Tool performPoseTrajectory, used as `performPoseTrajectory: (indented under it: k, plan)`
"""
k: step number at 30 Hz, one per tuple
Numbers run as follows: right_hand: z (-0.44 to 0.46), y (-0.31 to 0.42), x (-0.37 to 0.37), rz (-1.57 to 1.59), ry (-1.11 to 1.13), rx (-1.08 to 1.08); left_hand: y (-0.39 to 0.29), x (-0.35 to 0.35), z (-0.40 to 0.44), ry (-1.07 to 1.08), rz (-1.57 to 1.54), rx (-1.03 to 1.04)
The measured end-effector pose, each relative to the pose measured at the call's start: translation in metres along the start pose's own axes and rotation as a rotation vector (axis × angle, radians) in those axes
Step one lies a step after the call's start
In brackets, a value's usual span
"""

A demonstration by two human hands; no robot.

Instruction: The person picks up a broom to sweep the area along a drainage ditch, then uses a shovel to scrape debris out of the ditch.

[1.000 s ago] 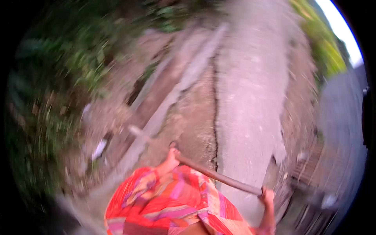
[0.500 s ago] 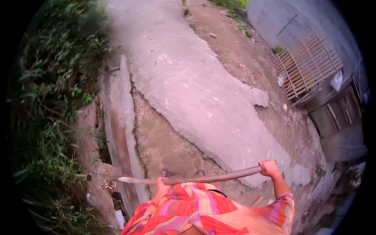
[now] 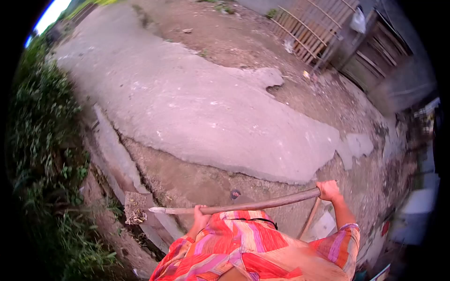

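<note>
Cloth (image 3: 243, 243) in red, orange, purple and cream stripes, creased and gathered, covers the person's body nearest the camera. Just beyond its upper edge, two bare hands hold one wooden pole (image 3: 243, 206), smooth, brown and slightly curved, with a pale, tapered left end. The left hand (image 3: 201, 217) is closed around it partway along, and the right hand (image 3: 329, 190) is closed in a fist at its other end. One thinner strip of wood (image 3: 309, 219) slants down below the right hand, beside one pale, flat piece (image 3: 323, 226) on the ground.

One foot (image 3: 236, 193) shows past the pole, on rough brown soil (image 3: 187, 180). Near the tapered end lies one squarish, crumbly patch (image 3: 135, 207) with straw-like bits, across a narrow concrete-edged channel (image 3: 110, 145). Leafy plants (image 3: 44, 122) crowd the left side.

Farther out spreads one broad grey concrete slab (image 3: 201, 107), broken-edged and flecked white. Beyond it stand one slatted bamboo panel (image 3: 311, 28), one white bag (image 3: 358, 21) hanging beside it, and weathered wooden boards (image 3: 377, 54).
</note>
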State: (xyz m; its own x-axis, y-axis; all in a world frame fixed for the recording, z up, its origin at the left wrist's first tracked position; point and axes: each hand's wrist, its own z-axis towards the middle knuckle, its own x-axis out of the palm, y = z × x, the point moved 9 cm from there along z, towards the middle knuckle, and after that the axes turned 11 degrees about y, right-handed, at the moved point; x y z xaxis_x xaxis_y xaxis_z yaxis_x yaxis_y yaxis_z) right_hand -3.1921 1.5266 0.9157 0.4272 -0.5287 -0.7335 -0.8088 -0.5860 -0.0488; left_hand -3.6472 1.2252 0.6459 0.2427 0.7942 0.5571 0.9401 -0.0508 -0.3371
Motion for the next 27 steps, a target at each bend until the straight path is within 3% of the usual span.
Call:
performPoseTrajectory:
  k: [1, 5, 9, 13, 15, 16, 17, 19, 27]
  plan:
    - [-0.009, -0.005, 0.008, 0.03, 0.004, 0.026, -0.007, 0.014, 0.004, 0.124, 0.309, 0.074]
    - [-0.045, -0.016, 0.034, 0.076, 0.004, 0.151, 0.001, 0.019, 0.023, 0.131, 0.174, -0.175]
    - [-0.105, -0.005, 0.082, 0.232, -0.092, 0.213, -0.013, 0.005, 0.049, 0.385, 0.745, -0.084]
    - [-0.177, 0.048, 0.144, 0.354, -0.109, 0.358, -0.017, 0.02, 0.042, 0.432, 0.838, -0.163]
    - [-0.219, 0.096, 0.173, 0.4, -0.122, 0.44, -0.013, 0.025, 0.003, 0.162, 0.3, -0.467]
    - [-0.275, 0.146, 0.219, 0.396, -0.201, 0.447, -0.012, -0.018, -0.026, 0.171, 0.473, -0.387]
    - [-0.292, 0.164, 0.219, 0.403, -0.186, 0.486, -0.014, -0.022, -0.028, 0.184, 0.488, -0.424]
    - [-0.32, 0.209, 0.242, 0.448, -0.119, 0.558, -0.016, -0.044, -0.031, 0.107, 0.311, -0.486]
    - [-0.379, 0.343, 0.288, 0.594, -0.101, 0.764, -0.025, -0.062, -0.046, 0.129, 0.473, -0.655]
